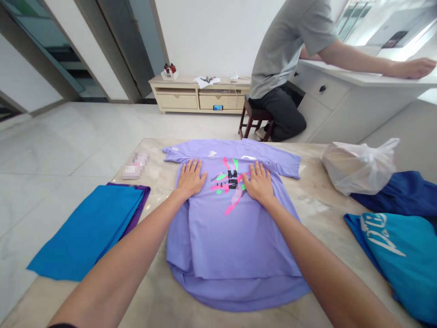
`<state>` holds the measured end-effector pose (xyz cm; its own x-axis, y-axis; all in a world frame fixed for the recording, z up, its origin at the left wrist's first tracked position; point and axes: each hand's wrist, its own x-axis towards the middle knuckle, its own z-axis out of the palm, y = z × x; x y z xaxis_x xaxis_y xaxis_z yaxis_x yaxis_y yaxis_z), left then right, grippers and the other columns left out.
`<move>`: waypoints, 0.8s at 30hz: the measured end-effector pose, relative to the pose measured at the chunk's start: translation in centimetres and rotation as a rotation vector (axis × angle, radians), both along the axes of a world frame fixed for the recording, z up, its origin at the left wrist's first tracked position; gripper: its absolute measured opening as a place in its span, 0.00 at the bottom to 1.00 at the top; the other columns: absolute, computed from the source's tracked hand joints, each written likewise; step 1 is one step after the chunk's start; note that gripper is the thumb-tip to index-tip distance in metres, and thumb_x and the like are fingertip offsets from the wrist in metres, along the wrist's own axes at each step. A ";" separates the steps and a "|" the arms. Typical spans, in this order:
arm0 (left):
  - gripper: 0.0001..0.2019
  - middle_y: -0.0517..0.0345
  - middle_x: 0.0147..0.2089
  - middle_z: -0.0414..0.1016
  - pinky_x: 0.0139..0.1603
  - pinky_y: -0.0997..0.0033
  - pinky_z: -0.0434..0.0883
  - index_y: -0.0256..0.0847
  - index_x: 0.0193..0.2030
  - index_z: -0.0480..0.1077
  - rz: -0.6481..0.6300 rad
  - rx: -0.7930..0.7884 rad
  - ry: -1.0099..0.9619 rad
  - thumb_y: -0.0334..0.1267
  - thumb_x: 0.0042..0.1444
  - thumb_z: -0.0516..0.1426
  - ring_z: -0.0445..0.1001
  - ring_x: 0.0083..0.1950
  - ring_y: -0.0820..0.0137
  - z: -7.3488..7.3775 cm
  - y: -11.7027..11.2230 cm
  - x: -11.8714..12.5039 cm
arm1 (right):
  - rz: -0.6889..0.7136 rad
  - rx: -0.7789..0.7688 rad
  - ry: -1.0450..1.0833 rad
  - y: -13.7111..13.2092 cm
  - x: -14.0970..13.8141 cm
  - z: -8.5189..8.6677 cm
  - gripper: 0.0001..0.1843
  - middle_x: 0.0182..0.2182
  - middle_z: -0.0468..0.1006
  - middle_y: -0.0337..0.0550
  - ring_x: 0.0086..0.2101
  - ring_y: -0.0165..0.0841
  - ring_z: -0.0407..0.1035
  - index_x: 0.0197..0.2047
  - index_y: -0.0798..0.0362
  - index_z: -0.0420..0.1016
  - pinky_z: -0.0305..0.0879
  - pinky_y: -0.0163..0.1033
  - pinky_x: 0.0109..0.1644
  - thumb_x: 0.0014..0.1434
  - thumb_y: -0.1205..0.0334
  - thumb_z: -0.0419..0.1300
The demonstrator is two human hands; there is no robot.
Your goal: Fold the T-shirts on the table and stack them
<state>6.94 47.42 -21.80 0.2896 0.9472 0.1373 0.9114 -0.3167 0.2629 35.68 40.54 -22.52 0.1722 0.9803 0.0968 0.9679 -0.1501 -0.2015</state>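
Observation:
A lilac T-shirt (pixel 232 246) lies spread on the stone-topped table, its sleeves out to both sides at the far end and its hem towards me. Pink, green and black print covers its chest, with small white marks near the collar. My left hand (pixel 191 178) rests flat on the left of the chest, fingers apart. On the right of the print, my right hand (pixel 259 183) presses flat too, its fingers spread. Neither hand grips the cloth. Along the left edge, the shirt's side is turned in a loose fold.
Folded blue and purple cloth (pixel 92 228) lies at left, near a blurred pink packet (pixel 135 166). At right are a white plastic bag (pixel 358 166), navy cloth (pixel 403 193) and a teal garment (pixel 409 259). Beyond the table, a person (pixel 290 54) sits on a stool (pixel 254 114).

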 end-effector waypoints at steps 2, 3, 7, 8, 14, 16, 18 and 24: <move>0.34 0.36 0.84 0.56 0.86 0.37 0.46 0.31 0.82 0.58 0.010 0.046 -0.014 0.45 0.74 0.48 0.50 0.86 0.46 0.9 -2.8 -0.1 | 0.038 -0.007 0.001 -2.0 -0.5 0.6 0.38 0.81 0.50 0.59 0.80 0.50 0.44 0.82 0.63 0.57 0.39 0.63 0.83 0.80 0.50 0.40; 0.33 0.35 0.84 0.57 0.86 0.39 0.48 0.30 0.81 0.59 -0.004 0.082 -0.026 0.44 0.74 0.47 0.51 0.86 0.46 1.2 -5.2 -0.5 | 0.073 0.009 0.001 -3.8 -0.6 0.9 0.37 0.81 0.51 0.58 0.80 0.49 0.44 0.82 0.63 0.58 0.39 0.62 0.83 0.80 0.52 0.39; 0.28 0.41 0.78 0.68 0.80 0.51 0.65 0.40 0.78 0.65 -0.175 0.107 -0.076 0.47 0.78 0.46 0.68 0.78 0.55 1.6 -18.4 -4.1 | 0.260 0.078 0.046 -16.2 0.6 1.2 0.34 0.80 0.56 0.52 0.79 0.46 0.52 0.81 0.53 0.64 0.49 0.57 0.83 0.80 0.48 0.42; 0.27 0.43 0.76 0.71 0.78 0.49 0.68 0.43 0.77 0.66 -0.207 0.092 -0.074 0.50 0.78 0.48 0.71 0.76 0.55 1.4 -21.7 -5.4 | 0.287 0.068 0.059 -19.7 1.3 0.9 0.34 0.81 0.55 0.48 0.79 0.47 0.51 0.81 0.49 0.64 0.50 0.57 0.83 0.79 0.46 0.45; 0.26 0.43 0.75 0.72 0.77 0.45 0.70 0.44 0.74 0.70 -0.260 0.032 -0.103 0.50 0.76 0.51 0.72 0.76 0.53 0.6 -32.7 -11.7 | 0.291 0.045 0.122 -34.2 5.2 -1.9 0.35 0.78 0.61 0.53 0.78 0.50 0.54 0.80 0.52 0.65 0.57 0.64 0.80 0.79 0.44 0.48; 0.23 0.43 0.73 0.75 0.74 0.46 0.73 0.45 0.71 0.72 -0.282 0.030 -0.129 0.49 0.75 0.54 0.75 0.73 0.54 1.0 -34.1 -12.7 | 0.315 0.082 0.157 -36.2 5.8 -2.0 0.33 0.78 0.62 0.56 0.76 0.49 0.58 0.78 0.54 0.67 0.60 0.62 0.79 0.80 0.45 0.49; 0.20 0.45 0.68 0.78 0.71 0.46 0.75 0.46 0.67 0.74 -0.310 0.045 -0.134 0.47 0.73 0.57 0.77 0.68 0.54 1.3 -35.2 -13.2 | 0.332 0.123 0.191 -37.5 6.3 -1.8 0.32 0.76 0.65 0.58 0.73 0.49 0.64 0.76 0.54 0.70 0.66 0.60 0.76 0.79 0.45 0.52; 0.13 0.48 0.59 0.81 0.63 0.49 0.76 0.46 0.58 0.79 -0.369 0.066 -0.128 0.44 0.69 0.65 0.78 0.61 0.54 1.4 -36.8 -13.3 | 0.408 0.158 0.219 -39.6 7.6 -1.4 0.26 0.68 0.76 0.55 0.66 0.53 0.74 0.67 0.49 0.80 0.73 0.61 0.71 0.71 0.47 0.66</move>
<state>-6.41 10.63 -20.42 0.5854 0.7709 0.2513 0.6946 -0.6367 0.3349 43.28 0.93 -23.95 -0.1896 0.9483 0.2544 0.8737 0.2812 -0.3970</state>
